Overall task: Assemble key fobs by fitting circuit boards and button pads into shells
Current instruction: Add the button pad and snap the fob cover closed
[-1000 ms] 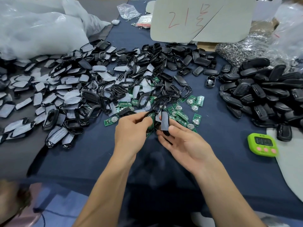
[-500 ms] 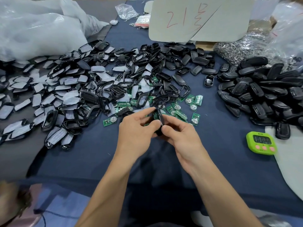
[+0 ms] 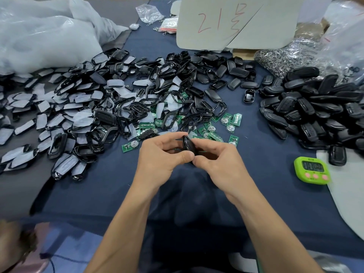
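Observation:
A black key fob shell [image 3: 188, 144] stands on edge between both hands, just above the dark blue cloth. My left hand [image 3: 161, 160] pinches it with thumb and fingers from the left. My right hand [image 3: 218, 164] grips it from the right, thumbs almost touching below it. What sits inside the shell is hidden. Several green circuit boards [image 3: 226, 123] lie right behind the hands. A heap of black frames and shells with grey-white pads [image 3: 82, 107] spreads to the left and centre.
A pile of closed black fobs [image 3: 315, 113] lies at the right. A green timer [image 3: 312, 170] sits near the right edge. White plastic bags [image 3: 49, 32] at the back left, a card with red writing [image 3: 236, 22] at the back, metal key rings [image 3: 285, 58] beside it.
The hands drew back toward me from the circuit boards and closed together. The piece in my right hand turned from showing its grey face to edge-on, now held between both hands.

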The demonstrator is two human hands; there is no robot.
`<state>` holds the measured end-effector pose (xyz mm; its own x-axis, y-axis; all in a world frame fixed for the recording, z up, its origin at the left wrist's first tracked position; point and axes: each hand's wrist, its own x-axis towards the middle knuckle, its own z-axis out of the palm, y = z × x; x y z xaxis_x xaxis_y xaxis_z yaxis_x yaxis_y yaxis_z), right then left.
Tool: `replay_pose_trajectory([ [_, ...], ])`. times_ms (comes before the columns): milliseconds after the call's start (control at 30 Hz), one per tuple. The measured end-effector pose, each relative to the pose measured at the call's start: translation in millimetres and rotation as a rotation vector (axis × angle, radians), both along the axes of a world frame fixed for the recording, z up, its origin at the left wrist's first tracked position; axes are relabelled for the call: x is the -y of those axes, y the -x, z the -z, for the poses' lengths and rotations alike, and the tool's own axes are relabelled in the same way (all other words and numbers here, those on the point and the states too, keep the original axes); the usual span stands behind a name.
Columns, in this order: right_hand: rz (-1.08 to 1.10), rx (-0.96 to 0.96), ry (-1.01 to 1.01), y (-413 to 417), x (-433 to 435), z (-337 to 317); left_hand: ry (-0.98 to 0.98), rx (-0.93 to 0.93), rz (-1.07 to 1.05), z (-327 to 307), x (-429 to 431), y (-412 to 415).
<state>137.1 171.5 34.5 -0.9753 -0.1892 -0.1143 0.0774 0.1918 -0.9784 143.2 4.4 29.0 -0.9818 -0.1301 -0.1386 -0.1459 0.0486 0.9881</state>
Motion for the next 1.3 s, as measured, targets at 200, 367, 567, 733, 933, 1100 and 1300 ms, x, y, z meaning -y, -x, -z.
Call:
replay_pose_trajectory([
  [200, 0.043, -0.060, -0.194, 1, -2, -6, -0.059, -0.022, 0.014, -3, -3, -2],
  [367, 0.122, -0.423, -0.427, -13, 10, -3, -0.097, -0.007, -0.113, -7, -13, 5],
  [567, 0.113, -0.258, -0.264, -3, 1, -8, -0.101, -0.069, -0.155, -7, -15, 3],
  [733, 0.011, 0.073, 0.064, 15, -18, -17, -0.080, -0.135, -0.045, -8, -12, -1],
  [933, 0.072, -0.096, -0.106, 7, -21, -23, 0.023, -0.129, 0.046, -18, -20, -2],
  [1100, 0.153, -0.302, -0.137, -6, -19, -25, 0.064, -0.275, 0.003, -23, -24, -7],
  [1300, 0.024, -0.261, -0.344, 0, -25, -27, 0.271, -0.286, 0.030, -19, -19, -1],
])
